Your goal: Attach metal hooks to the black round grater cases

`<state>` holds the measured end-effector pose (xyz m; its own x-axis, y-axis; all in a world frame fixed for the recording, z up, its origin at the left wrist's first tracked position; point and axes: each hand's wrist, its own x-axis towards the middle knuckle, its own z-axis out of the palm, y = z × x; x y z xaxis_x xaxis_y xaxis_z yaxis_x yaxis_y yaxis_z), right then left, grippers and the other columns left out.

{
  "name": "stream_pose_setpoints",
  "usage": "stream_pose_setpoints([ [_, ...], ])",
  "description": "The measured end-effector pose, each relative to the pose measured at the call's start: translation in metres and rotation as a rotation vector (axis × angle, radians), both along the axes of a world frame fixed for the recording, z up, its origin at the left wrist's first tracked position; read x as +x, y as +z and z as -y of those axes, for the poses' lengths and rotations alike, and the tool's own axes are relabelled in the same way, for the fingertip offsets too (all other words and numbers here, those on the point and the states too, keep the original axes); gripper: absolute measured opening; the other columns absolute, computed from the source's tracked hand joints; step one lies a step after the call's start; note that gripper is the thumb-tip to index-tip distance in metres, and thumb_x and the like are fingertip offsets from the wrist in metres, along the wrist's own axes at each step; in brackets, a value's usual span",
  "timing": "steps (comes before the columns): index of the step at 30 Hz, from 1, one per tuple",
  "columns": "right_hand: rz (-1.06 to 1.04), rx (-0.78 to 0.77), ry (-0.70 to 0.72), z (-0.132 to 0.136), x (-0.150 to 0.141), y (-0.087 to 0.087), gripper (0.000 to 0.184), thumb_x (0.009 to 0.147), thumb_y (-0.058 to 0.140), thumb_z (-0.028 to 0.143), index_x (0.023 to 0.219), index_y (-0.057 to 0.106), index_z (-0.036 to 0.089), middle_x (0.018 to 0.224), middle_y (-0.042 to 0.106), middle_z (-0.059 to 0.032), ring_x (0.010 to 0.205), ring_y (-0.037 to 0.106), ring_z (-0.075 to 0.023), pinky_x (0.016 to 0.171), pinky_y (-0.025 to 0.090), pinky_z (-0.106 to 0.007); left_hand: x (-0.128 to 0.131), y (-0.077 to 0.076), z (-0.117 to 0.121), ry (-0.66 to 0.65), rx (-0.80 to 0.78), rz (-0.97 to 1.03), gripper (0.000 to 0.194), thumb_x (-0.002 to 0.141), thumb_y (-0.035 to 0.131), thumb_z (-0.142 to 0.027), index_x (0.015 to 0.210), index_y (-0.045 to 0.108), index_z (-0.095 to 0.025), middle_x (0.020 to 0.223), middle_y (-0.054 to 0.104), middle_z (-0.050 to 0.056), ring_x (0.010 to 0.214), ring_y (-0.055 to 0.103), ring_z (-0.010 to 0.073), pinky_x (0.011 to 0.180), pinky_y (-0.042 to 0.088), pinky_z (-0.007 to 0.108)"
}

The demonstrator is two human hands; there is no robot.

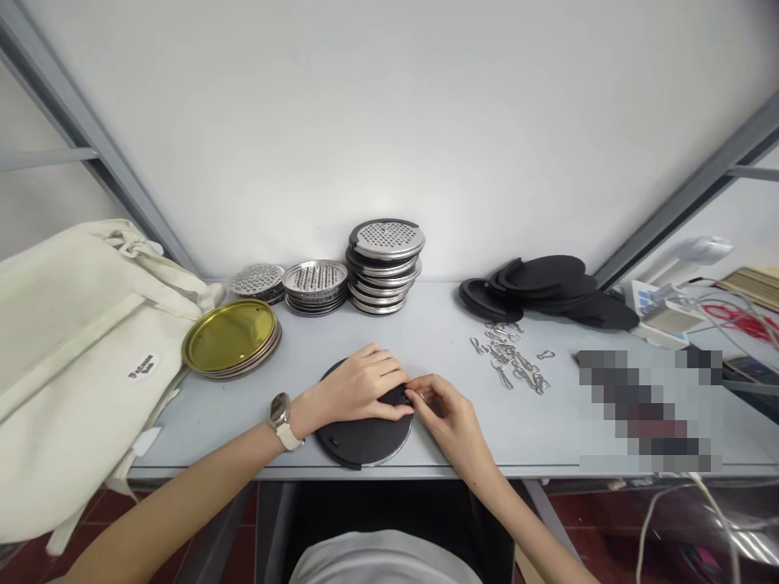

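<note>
A round black disc (365, 442) with a thin silvery rim lies flat near the table's front edge. My left hand (365, 385), with a watch on its wrist, rests across its top and holds it, thumb and fingers reaching to the right rim. At that rim my right hand (447, 410) is closed in a pinch. A bit of shiny metal shows between its fingers, apparently a small wire clip, mostly covered. Several silver clips (511, 357) lie scattered on the table to the right.
Olive-gold round lids (228, 337) are stacked at left. Behind stand perforated metal discs (315, 278) and a taller stack (385, 268) with black rims. Black discs (541, 280) are piled at back right. A cream bag (79, 357) leans at left; cables (739, 316) lie at far right.
</note>
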<state>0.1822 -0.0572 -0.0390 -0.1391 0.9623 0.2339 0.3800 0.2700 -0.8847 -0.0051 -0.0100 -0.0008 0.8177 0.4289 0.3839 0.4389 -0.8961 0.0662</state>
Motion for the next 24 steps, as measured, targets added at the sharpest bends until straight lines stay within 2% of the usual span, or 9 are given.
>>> stream_pose_setpoints([
  [6, 0.012, 0.021, -0.012, -0.0007, -0.0007, -0.0002, 0.013, 0.089, 0.054, 0.032, 0.085, 0.059, 0.021, 0.079, 0.061, -0.0015, 0.072, 0.057, -0.0157, 0.069, 0.045, -0.027, 0.0002, 0.0016, 0.0011, 0.029, -0.018, 0.007, 0.034, 0.086, 0.053, -0.045, 0.097, 0.057, -0.013, 0.091, 0.06, 0.008, 0.087, 0.054, 0.0212, 0.081, 0.041, 0.034],
  [10, 0.001, 0.011, -0.024, -0.0007, -0.0011, -0.0011, 0.013, 0.088, 0.054, 0.033, 0.087, 0.06, 0.021, 0.082, 0.063, -0.0019, 0.074, 0.058, -0.0164, 0.07, 0.045, -0.028, -0.0002, 0.0025, 0.0016, 0.03, -0.031, 0.004, 0.032, 0.087, 0.053, -0.045, 0.092, 0.057, -0.014, 0.089, 0.059, 0.007, 0.084, 0.054, 0.02, 0.079, 0.043, 0.033],
  [24, 0.003, 0.007, -0.034, 0.001, -0.0024, 0.0015, 0.016, 0.091, 0.049, 0.035, 0.087, 0.057, 0.021, 0.086, 0.064, -0.0042, 0.079, 0.06, -0.0183, 0.074, 0.047, -0.03, -0.001, -0.0002, 0.0003, 0.012, -0.014, -0.015, 0.034, 0.089, 0.049, -0.046, 0.091, 0.059, -0.013, 0.084, 0.061, 0.006, 0.082, 0.054, 0.019, 0.078, 0.043, 0.033],
])
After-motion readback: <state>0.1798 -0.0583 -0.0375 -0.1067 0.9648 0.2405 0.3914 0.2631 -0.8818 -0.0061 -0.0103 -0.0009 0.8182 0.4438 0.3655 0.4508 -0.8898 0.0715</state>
